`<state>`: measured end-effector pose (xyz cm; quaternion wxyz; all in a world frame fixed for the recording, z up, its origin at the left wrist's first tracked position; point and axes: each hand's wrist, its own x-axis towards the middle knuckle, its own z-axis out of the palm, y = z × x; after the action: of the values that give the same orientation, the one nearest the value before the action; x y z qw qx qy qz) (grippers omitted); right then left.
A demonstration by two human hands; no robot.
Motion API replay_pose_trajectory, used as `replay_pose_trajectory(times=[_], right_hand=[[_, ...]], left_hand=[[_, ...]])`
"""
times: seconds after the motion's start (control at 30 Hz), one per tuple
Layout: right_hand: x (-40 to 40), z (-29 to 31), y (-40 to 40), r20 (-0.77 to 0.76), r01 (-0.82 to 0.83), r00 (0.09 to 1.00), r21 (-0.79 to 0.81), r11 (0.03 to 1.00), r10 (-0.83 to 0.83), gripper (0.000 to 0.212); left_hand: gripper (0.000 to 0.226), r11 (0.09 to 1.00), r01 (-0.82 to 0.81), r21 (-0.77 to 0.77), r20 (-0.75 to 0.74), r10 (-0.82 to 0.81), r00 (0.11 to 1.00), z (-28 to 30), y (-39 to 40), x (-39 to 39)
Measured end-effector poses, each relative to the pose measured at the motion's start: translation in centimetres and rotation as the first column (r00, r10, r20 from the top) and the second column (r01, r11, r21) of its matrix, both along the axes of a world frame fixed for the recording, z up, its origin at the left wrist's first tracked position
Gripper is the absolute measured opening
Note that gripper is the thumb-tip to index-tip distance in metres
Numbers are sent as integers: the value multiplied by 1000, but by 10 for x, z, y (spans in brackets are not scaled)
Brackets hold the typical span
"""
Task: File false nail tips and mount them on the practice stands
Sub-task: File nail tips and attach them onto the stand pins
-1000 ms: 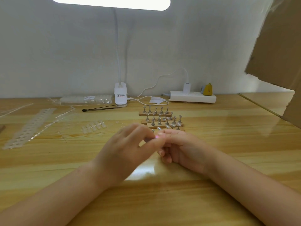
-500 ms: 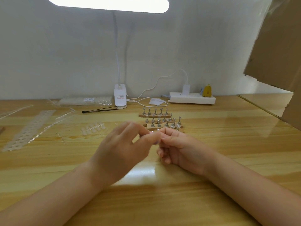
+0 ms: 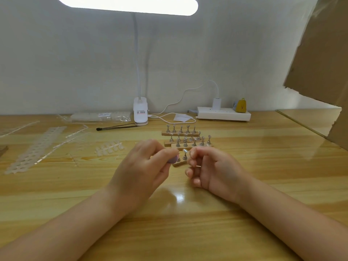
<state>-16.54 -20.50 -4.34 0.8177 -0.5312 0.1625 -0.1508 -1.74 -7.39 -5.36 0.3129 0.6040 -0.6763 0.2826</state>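
My left hand [image 3: 143, 166] pinches a small purple piece [image 3: 172, 160] between thumb and fingers. My right hand [image 3: 212, 166] lies just to its right with curled fingers, and what they hold, if anything, is hidden. In the gap between the hands stands a metal practice stand with a clear nail tip [image 3: 185, 153] on it, set on a small wooden base [image 3: 180, 163]. Behind it are three wooden rows of practice stands [image 3: 185, 140], some carrying tips. Loose nail tips [image 3: 109, 147] lie to the left on the wooden table [image 3: 169, 213].
A clip lamp [image 3: 140, 113] stands at the back with a black tool [image 3: 116, 127] beside it. Also along the back are a white power strip [image 3: 224, 113] and bagged tips [image 3: 99, 116]. Empty tip strips [image 3: 35, 147] lie left. Cardboard [image 3: 323, 63] leans at the right.
My hands were touching over the front stand and have drawn apart. The stand with its nail tip and the purple piece in my left hand now show.
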Motion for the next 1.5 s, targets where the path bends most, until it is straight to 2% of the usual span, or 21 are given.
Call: replay_pose_trajectory(times=[0.07,0.23,0.43,0.57,0.8,0.97,1.17,1.3,1.37,1.43,1.5], right_hand=[[1,0,1,3,42,999,19,999,-42,13],[3,-4,3,-21,147,989,-66,987,-149,7],[3,-7,3,-3,219,975,-147,965,-221,13],[3,-9,4,8,197,980,-180,964,-198,12],[3,-8,6,19,168,986,-188,968,-167,29],[2,-6,7,16,179,984,-205,962,-180,25],[2,-9,6,27,141,990,-203,969,-138,23],[1,-8,4,21,70,998,-263,962,-66,24],[-1,-7,3,18,33,999,-272,962,-29,20],[-1,-7,3,19,13,1000,-265,964,-8,17],[-1,-7,3,20,9,1000,-270,963,-4,16]], left_hand=[[19,1000,4,-16,-30,-4,1000,-2,-1,-1],[30,999,-11,-49,-165,3,986,-4,-2,-2],[36,999,4,-40,-219,-13,976,-5,-3,-4],[37,1000,0,-19,-238,-5,971,-6,-3,-5],[36,1000,18,-7,-253,-19,967,-6,-3,-7],[36,1000,27,-2,-271,-26,962,-7,-4,-5],[32,998,45,-33,-240,-52,969,-9,-6,-6],[23,983,171,-66,-112,-178,978,-4,-5,-12],[22,989,145,-34,-75,-147,986,-3,-5,-10],[22,998,58,-5,-98,-59,993,-3,-5,-5],[23,998,47,-30,-119,-50,992,-3,-3,-3]])
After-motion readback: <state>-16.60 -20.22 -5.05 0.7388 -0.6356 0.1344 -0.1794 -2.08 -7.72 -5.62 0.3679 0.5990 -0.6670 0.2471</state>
